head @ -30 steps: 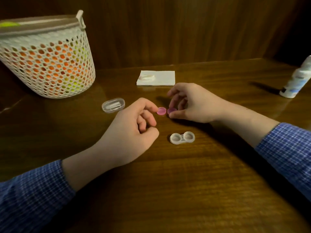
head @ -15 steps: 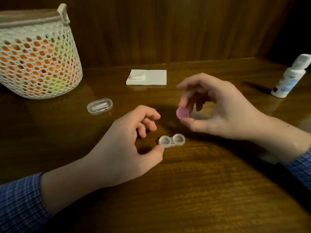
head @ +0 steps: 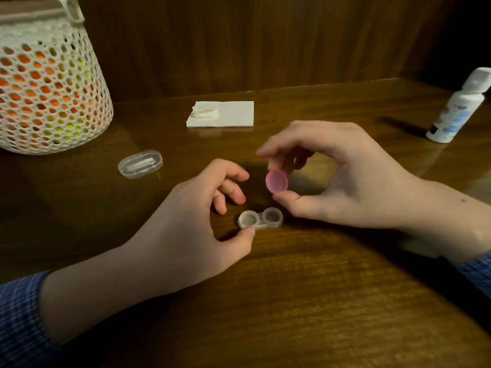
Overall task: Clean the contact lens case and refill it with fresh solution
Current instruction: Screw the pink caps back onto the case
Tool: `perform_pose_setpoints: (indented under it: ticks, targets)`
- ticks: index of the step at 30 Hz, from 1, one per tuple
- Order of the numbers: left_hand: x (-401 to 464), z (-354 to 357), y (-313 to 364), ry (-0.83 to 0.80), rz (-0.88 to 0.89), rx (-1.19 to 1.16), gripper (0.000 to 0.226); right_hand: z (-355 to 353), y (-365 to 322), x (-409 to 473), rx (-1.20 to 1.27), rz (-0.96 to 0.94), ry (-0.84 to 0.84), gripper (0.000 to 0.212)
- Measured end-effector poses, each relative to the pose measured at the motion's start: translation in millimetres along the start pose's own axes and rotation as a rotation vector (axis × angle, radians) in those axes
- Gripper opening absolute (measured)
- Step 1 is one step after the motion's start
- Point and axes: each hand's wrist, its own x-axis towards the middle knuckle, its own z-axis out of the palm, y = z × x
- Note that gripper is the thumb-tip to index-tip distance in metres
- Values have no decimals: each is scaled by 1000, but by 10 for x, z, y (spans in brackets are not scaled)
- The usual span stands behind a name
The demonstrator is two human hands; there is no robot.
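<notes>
While the right hand [head: 353,179] pinches a pink cap [head: 276,181] between thumb and fingers and holds it up above the table [head: 292,301], the contact lens case [head: 261,218] lies flat on the wood just below it, with both wells uncovered. The left hand [head: 186,227] has its fingers curled around nothing, and only the thumb tip touches the near edge of the case. I cannot tell if the wells hold liquid.

I think the main risk is that the case slides or tips, because it looks light and one thumb alone does not fix it well when the cap is pressed or turned on. The cap may also slip from the pinch and roll on the smooth table. The solution bottle [head: 458,107] stands well apart at the right edge, so a reach across could knock it over.
</notes>
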Motion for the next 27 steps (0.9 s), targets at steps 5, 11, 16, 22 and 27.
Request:
perform_pose_setpoints:
  ticks: [5, 11, 16, 22, 27]
  targets:
    - [-4, -7, 2, -1, 6, -12, 68, 23, 2, -5, 62, 28, -34, 27]
    - [4, -11, 13, 2, 13, -14, 69, 44, 52, -25, 238, 182, 16, 25]
    - [5, -12, 15, 4, 20, -17, 71, 40, 56, -55, 372, 290, -17, 17]
    - [12, -1, 11, 7, 32, -32, 67, 66, 36, -85, 382, 346, -95, 16]
    - [16, 10, 8, 3, 41, -33, 64, 126, 22, -73, 340, 346, -173, 11]
